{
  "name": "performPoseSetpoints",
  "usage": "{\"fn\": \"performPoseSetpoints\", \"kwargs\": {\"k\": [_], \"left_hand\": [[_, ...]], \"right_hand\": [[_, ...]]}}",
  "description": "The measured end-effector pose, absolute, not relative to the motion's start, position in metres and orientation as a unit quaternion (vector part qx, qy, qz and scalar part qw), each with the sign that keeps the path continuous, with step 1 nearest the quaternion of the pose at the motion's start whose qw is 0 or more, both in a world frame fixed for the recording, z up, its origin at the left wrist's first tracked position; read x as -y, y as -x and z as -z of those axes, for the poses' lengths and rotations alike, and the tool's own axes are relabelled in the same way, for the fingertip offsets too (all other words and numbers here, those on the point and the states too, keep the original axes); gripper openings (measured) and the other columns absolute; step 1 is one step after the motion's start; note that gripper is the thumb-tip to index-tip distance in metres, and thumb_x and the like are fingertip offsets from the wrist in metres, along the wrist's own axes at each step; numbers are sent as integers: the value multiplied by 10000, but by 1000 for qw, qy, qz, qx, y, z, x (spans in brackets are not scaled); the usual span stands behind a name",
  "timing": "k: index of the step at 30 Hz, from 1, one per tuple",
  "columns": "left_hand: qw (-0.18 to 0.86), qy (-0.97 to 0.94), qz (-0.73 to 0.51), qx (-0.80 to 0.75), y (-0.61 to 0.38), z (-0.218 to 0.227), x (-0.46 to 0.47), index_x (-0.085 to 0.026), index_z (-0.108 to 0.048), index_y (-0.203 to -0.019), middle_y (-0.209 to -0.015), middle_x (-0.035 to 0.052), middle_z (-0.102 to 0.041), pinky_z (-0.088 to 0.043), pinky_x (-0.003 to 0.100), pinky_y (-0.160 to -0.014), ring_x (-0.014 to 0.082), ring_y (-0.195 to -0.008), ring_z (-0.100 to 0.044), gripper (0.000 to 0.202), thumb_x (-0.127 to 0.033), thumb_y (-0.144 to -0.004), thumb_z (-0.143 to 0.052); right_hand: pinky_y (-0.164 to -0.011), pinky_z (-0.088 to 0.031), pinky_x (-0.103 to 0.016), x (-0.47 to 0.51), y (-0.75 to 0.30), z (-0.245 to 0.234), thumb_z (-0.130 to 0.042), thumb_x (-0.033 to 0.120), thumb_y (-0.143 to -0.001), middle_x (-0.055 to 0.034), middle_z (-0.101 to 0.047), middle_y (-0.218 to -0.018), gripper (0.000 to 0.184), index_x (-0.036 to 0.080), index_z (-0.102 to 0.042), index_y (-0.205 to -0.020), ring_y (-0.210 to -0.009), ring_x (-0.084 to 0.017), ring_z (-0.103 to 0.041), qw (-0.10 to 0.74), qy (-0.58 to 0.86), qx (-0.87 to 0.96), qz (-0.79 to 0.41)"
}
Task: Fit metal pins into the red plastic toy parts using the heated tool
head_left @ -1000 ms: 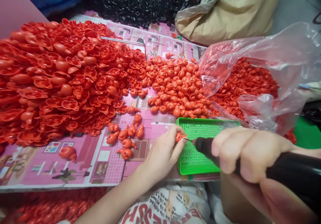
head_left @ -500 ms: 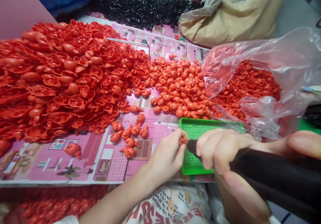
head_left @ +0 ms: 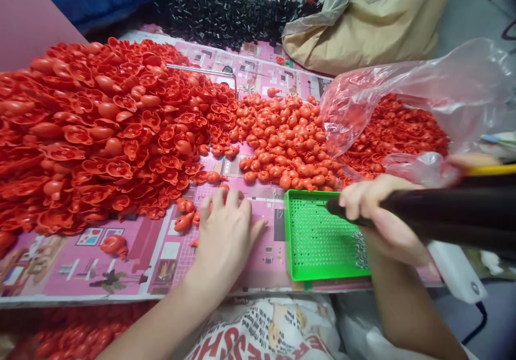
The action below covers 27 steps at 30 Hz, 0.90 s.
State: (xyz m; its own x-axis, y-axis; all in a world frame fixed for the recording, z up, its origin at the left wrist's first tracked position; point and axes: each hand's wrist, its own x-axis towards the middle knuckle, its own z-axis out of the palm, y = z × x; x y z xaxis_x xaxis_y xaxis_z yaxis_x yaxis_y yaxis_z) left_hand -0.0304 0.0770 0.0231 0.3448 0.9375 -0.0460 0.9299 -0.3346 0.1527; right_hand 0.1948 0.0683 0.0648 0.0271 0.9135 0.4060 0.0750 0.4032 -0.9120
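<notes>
My left hand (head_left: 226, 234) is over a small group of glossy red plastic pieces (head_left: 184, 222) at the middle of the table, back up and fingers apart. It covers most of that group, and what lies under the fingertips is hidden. My right hand (head_left: 389, 209) is wrapped round a black electric screwdriver (head_left: 431, 209). The tool points left, with its tip over a green perforated tray (head_left: 288, 242). Small shiny metal screws (head_left: 362, 250) are heaped in the tray's right side, and its holes look filled with metal bits.
Open red half-shells (head_left: 108, 118) form a big pile at left. Rounded red pieces (head_left: 286, 139) are heaped behind the tray, beside a clear plastic bag (head_left: 427, 91) of red parts. Black parts (head_left: 217, 11) and a tan sack (head_left: 371, 32) lie farther back. A white device (head_left: 459, 271) is at right.
My left hand has moved left from the screwdriver tip to the small red group; the red piece it held is no longer seen there. The screwdriver has shifted right and up, uncovering the tray.
</notes>
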Motion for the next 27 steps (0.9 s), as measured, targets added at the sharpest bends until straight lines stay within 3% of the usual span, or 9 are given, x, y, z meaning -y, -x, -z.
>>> {"fn": "performPoseSetpoints", "kwargs": {"k": [3, 6, 10, 14, 17, 20, 23, 27], "left_hand": [[39, -784, -51, -618, 15, -24, -89, -111, -590, -1128, -1266, 190, -561, -374, 530, -962, 399, -1205, -451, 388, -425, -902, -563], [33, -770, -50, -636, 2, -15, -105, -92, -539, -1221, -1257, 191, -572, -395, 503, -954, 380, -1165, -492, 394, -349, -921, -538], [33, -771, -33, -635, 3, -1, -116, -143, -540, -1228, -1155, 161, -624, -431, 473, -868, 350, -1026, -572, 315, -249, -940, -472], [52, -779, -77, -620, 13, -7, -113, -147, -570, -1142, -1095, 159, -636, -424, 459, -837, 345, -1020, -574, 269, -281, -958, -427], [137, -773, -170, -596, 16, -18, -101, -148, -560, -1105, -1021, 127, -634, -420, 420, -827, 286, -967, -579, 262, -275, -976, -370], [303, -757, -245, -524, 13, -23, -83, -179, -524, -1008, -943, 68, -615, -431, 346, -797, 210, -901, -573, 217, -265, -995, -326], [450, -727, -232, -464, 6, -18, -65, -207, -481, -972, -850, 13, -600, -432, 290, -712, 170, -802, -583, 171, -346, -995, -383], [500, -712, -211, -445, -3, -7, -54, -221, -480, -1031, -874, 4, -617, -428, 286, -685, 165, -763, -596, 152, -350, -984, -414]], "right_hand": [[-611, -454, -337, -74, -192, -38, -636, 255, -816, 5, -562, -609, 141, 198, -581, -699, -589, -156, -561, 589, 414, 583, -376], [-622, -452, -330, -77, -187, -25, -627, 237, -823, 13, -551, -614, 131, 200, -570, -712, -604, -152, -558, 588, 419, 577, -381], [-619, -451, -327, -77, -186, -23, -625, 225, -825, 14, -547, -622, 113, 196, -574, -728, -604, -148, -558, 585, 420, 574, -389], [-617, -448, -327, -78, -188, -19, -630, 223, -818, 12, -551, -628, 108, 193, -577, -728, -606, -148, -560, 585, 421, 575, -389], [-621, -442, -330, -77, -188, -23, -637, 230, -816, 12, -548, -624, 122, 195, -569, -720, -604, -147, -556, 587, 423, 573, -385], [-641, -450, -345, -71, -185, -46, -644, 280, -819, 2, -550, -609, 162, 197, -577, -696, -604, -154, -558, 604, 424, 569, -362], [-608, -484, -340, -60, -182, -81, -663, 317, -827, 21, -537, -550, 184, 227, -595, -683, -509, -137, -536, 605, 405, 588, -353], [-502, -512, -327, -51, -177, -111, -686, 331, -841, 40, -530, -464, 189, 250, -628, -680, -416, -142, -537, 525, 356, 652, -415]]}}
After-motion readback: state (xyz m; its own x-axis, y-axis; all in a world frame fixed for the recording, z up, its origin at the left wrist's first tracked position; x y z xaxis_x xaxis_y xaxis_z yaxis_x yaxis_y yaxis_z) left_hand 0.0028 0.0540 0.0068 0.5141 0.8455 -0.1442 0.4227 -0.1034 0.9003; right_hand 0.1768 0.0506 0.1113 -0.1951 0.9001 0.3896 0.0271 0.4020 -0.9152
